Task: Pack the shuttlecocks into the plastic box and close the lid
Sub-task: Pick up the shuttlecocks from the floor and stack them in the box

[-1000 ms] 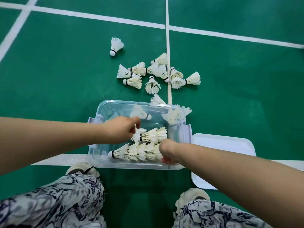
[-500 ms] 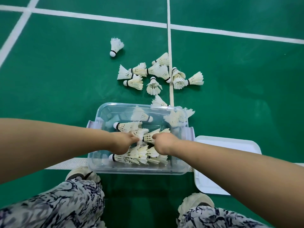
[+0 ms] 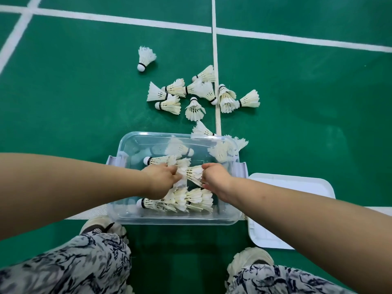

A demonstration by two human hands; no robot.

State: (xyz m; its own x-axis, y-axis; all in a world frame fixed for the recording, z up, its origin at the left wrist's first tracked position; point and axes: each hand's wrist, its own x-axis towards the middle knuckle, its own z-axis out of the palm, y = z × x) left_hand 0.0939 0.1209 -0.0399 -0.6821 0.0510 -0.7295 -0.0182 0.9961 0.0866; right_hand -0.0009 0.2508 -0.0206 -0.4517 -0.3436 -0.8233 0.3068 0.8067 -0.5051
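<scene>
A clear plastic box [image 3: 176, 219] stands open on the green floor in front of me. Inside lie a nested row of white shuttlecocks [image 3: 180, 201] along the near wall and another shuttlecock [image 3: 161, 160] further back. Both hands are inside the box: my left hand [image 3: 161, 180] and my right hand [image 3: 214, 176] grip opposite ends of a shuttlecock stack [image 3: 192, 172] held between them. Several loose shuttlecocks [image 3: 194, 108] lie on the floor beyond the box, one apart [image 3: 145, 58] at the far left. The white lid [image 3: 292, 206] rests flat to the right of the box.
White court lines [image 3: 215, 60] cross the green floor. My knees in patterned trousers and my pale shoes [image 3: 250, 258] are at the near edge, just below the box. Two shuttlecocks [image 3: 239, 143] lie against the box's far right corner.
My right hand has moved from the box's near wall to its middle, meeting my left hand on a shuttlecock stack. A shuttlecock once hidden under my left hand now shows further back.
</scene>
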